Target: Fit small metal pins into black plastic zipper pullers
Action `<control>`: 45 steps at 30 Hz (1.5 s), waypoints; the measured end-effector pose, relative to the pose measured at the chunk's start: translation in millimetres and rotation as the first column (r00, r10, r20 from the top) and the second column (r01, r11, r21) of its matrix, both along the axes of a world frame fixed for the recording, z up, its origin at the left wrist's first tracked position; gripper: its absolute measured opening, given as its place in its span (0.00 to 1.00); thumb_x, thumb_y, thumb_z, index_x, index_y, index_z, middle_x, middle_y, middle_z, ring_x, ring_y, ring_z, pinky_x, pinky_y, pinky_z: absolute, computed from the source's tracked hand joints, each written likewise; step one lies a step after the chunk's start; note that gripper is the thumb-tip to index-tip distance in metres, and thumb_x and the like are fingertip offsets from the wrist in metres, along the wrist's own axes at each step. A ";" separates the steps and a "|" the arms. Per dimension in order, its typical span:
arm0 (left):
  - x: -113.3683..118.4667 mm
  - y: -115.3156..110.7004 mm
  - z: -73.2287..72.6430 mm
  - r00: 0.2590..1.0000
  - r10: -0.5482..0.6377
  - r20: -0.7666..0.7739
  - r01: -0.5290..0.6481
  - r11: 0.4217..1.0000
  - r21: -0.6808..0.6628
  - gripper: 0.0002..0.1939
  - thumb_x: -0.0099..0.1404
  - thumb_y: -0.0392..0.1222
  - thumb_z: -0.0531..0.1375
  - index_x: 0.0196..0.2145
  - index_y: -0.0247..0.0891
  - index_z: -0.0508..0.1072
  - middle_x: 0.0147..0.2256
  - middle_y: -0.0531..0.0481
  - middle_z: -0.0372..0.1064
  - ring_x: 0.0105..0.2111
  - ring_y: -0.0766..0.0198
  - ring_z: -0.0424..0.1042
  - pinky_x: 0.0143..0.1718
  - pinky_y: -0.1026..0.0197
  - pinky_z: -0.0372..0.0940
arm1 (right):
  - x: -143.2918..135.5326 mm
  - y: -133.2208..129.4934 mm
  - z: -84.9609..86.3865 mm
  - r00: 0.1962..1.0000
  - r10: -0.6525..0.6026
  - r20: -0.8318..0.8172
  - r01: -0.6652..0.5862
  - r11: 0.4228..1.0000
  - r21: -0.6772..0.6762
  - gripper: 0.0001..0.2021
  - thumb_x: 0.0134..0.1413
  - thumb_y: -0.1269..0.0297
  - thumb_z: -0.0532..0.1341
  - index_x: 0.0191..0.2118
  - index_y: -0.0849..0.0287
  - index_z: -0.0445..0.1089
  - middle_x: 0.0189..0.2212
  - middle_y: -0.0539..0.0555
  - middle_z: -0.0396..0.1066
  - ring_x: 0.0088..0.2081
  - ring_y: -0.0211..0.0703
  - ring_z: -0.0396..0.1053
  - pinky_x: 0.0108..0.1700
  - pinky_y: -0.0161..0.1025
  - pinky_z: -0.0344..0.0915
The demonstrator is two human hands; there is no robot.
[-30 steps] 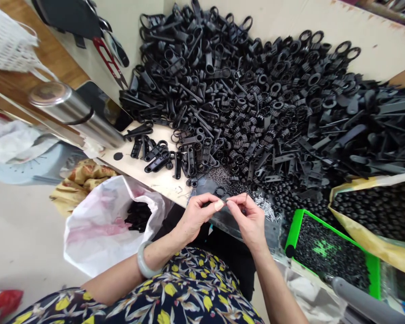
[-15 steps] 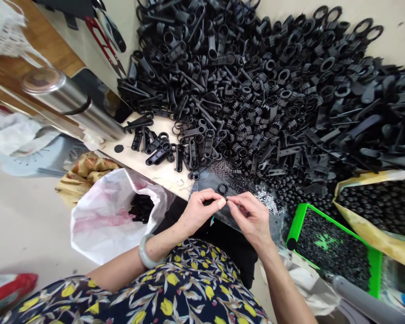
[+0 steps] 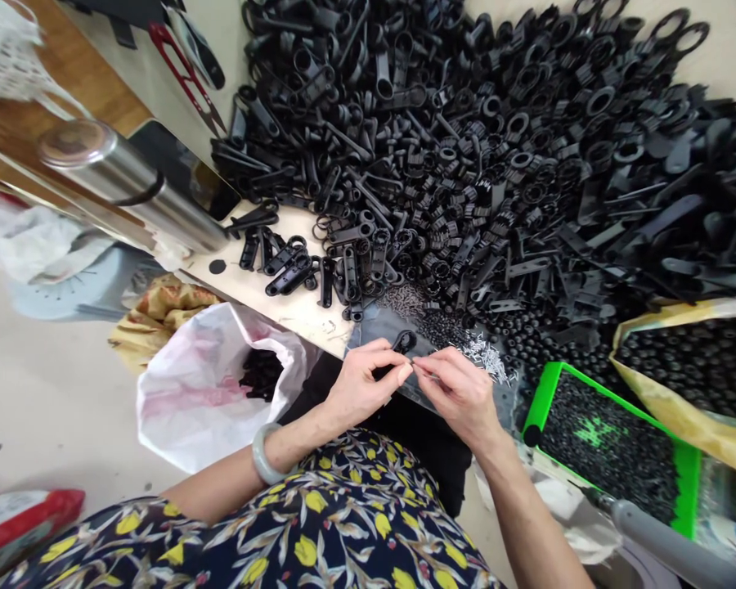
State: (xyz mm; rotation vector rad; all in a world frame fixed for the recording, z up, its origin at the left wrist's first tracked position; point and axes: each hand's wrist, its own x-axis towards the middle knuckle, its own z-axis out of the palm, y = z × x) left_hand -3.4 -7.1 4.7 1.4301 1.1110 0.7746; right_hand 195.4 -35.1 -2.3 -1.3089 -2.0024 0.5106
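Note:
My left hand (image 3: 365,382) pinches a small black plastic part (image 3: 403,341) with a ring end, just past the table's front edge. My right hand (image 3: 460,393) meets it fingertip to fingertip and pinches something thin that I cannot make out, perhaps a metal pin. A little heap of small silvery pins (image 3: 487,357) lies on the dark sheet right behind my right hand. A huge pile of black plastic parts (image 3: 466,147) covers the table beyond.
A steel flask (image 3: 128,184) lies at the left on the table. A white plastic bag (image 3: 202,393) holding black parts hangs below the edge. A green tray (image 3: 607,446) of tiny black pieces and a yellow bag (image 3: 687,368) of black beads sit at the right. Red snips (image 3: 181,69) lie far left.
The view has shifted slightly downward. Both hands stay pinched together at the table edge, and the ring end of the black part now shows above my left fingers.

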 end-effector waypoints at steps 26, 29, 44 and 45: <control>-0.3 -2.5 -13.1 0.893 0.158 0.420 0.163 0.758 -0.632 0.25 0.58 0.42 0.72 0.52 0.35 0.75 0.35 0.51 0.71 0.25 0.72 0.65 0.26 0.67 0.58 | 18.7 13.3 -20.0 0.964 0.121 0.236 -0.146 0.985 0.089 0.12 0.69 0.67 0.60 0.53 0.54 0.77 0.37 0.56 0.78 0.33 0.39 0.77 0.37 0.34 0.74; 0.4 -2.5 -14.3 0.898 0.154 0.413 0.159 0.760 -0.630 0.25 0.58 0.42 0.71 0.53 0.35 0.75 0.37 0.49 0.73 0.25 0.73 0.65 0.25 0.67 0.57 | 22.0 15.1 -20.2 0.952 0.174 0.251 -0.195 0.979 0.062 0.13 0.69 0.67 0.59 0.55 0.54 0.76 0.39 0.57 0.78 0.34 0.40 0.77 0.38 0.35 0.74; 2.5 2.6 -7.2 0.918 0.137 0.371 0.141 0.763 -0.631 0.21 0.60 0.51 0.70 0.44 0.34 0.76 0.30 0.53 0.69 0.23 0.73 0.63 0.23 0.67 0.52 | 23.7 21.9 -12.1 0.905 0.292 0.309 -0.327 0.943 0.068 0.14 0.70 0.70 0.57 0.55 0.55 0.75 0.37 0.56 0.78 0.35 0.42 0.77 0.37 0.38 0.73; 3.0 2.5 -8.7 0.922 0.137 0.363 0.128 0.775 -0.619 0.22 0.60 0.54 0.69 0.43 0.34 0.75 0.29 0.53 0.69 0.22 0.73 0.63 0.23 0.67 0.52 | 22.5 21.7 -11.9 0.912 0.287 0.293 -0.317 0.947 0.056 0.14 0.70 0.69 0.57 0.55 0.54 0.76 0.37 0.56 0.78 0.35 0.41 0.77 0.37 0.37 0.73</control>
